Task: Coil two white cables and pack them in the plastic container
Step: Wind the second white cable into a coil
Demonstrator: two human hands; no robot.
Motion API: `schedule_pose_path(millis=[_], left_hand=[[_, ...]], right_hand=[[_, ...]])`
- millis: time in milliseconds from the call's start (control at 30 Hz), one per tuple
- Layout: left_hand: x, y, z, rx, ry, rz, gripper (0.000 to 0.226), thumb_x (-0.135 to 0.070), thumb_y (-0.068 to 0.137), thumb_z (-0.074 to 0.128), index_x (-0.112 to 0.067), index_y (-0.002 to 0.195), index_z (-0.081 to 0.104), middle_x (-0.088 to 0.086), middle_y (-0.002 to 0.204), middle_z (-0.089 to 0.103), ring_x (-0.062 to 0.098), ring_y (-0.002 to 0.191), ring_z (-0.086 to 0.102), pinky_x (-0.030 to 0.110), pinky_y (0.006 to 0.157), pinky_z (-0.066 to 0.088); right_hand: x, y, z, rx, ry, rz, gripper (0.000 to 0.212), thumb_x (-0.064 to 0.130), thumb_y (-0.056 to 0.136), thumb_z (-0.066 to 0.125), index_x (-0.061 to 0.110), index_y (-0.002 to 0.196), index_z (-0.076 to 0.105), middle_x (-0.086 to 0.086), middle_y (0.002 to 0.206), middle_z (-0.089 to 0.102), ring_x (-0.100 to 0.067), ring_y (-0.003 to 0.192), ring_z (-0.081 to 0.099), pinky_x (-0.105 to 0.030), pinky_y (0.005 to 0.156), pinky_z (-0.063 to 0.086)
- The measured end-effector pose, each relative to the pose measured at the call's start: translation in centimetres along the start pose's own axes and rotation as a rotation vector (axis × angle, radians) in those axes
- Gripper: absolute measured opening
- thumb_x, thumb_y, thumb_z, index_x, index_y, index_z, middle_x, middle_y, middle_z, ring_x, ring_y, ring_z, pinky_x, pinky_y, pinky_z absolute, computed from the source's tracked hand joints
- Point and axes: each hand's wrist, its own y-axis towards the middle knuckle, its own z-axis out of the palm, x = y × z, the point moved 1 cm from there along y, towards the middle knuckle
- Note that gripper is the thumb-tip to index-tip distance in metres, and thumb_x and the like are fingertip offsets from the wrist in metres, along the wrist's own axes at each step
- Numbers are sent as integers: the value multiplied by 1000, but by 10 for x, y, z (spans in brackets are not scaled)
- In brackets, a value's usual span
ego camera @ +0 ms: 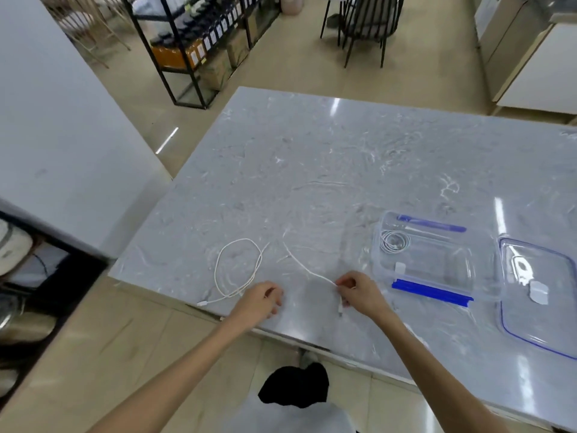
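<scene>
A loose white cable [239, 270] lies on the grey marble table [312, 170], forming one big loop at the left and a strand running right. My right hand [359, 292] pinches that strand near its plug end, which hangs below the fingers. My left hand [262, 300] rests on the table beside the loop with fingers curled; whether it grips the cable I cannot tell. A second white cable [394, 241] lies coiled inside the clear plastic container [432, 292] with blue clips, to the right of my right hand.
The container's clear lid [512, 326] with a blue seal lies flat to the right of the container. The near table edge runs just under my hands. A black shelf rack [187, 42] and chairs [362, 23] stand on the floor beyond the table.
</scene>
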Motion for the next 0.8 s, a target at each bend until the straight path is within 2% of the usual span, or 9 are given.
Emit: schedule_pose_path(millis=[100,200,300,400,533,600,667,733,800], left_hand=[[-58,1,10,151,-310,-3,27,-31,103,45,-10,106,61,8,95,70,18,75,66,23,63,55],[-132,0,-1,308,-455,124,43,-43,100,47,-9,119,63,10,109,71,29,102,69,36,79,61],[-215,3,-33,468,-446,364,33,-22,100,56,4,119,61,18,120,69,35,111,67,40,83,60],[-292,5,-73,436,-349,528,17,2,96,56,1,113,59,18,111,71,32,99,71,34,77,61],[-384,-4,-124,335,-171,699,23,10,97,45,0,113,57,13,99,68,21,76,71,25,65,61],[-432,-9,-151,274,-103,782,24,9,99,40,9,118,55,16,94,66,20,68,69,24,61,59],[-474,-16,-172,242,-68,883,24,8,99,35,10,111,57,15,83,65,15,61,68,22,56,57],[-505,-23,-186,223,-101,952,27,4,102,33,0,99,60,11,78,63,11,57,63,18,53,51],[-525,-21,-197,276,-204,950,31,-2,104,33,-5,95,63,3,73,63,7,55,55,18,52,43]], right_hand=[[37,-13,-15,-106,401,-4,14,-3,88,62,-5,101,65,-14,79,63,-16,56,62,-28,62,62],[86,-29,-40,-240,508,-109,12,3,88,64,0,99,66,-12,81,68,-22,67,70,-31,70,61],[144,-40,-87,-397,541,-265,10,11,87,67,7,96,67,-1,77,71,-10,63,71,-20,59,55],[205,-44,-142,-478,519,-423,11,12,88,67,9,98,69,3,74,70,1,58,67,-12,54,49],[278,-48,-205,-610,281,-671,30,-4,91,53,5,116,67,-7,104,71,-5,87,68,-21,73,55],[316,-50,-238,-782,-5,-817,46,-6,92,50,6,137,53,-12,138,54,-19,121,54,-30,98,48],[351,-52,-270,-795,-90,-953,51,2,98,50,9,147,39,-10,151,41,-23,139,39,-38,113,36],[376,-55,-294,-677,22,-1011,41,17,102,50,13,142,49,1,137,57,-10,127,51,-28,106,40],[387,-54,-314,-597,91,-1050,26,29,100,51,18,117,68,10,93,69,0,86,62,-14,79,47]])
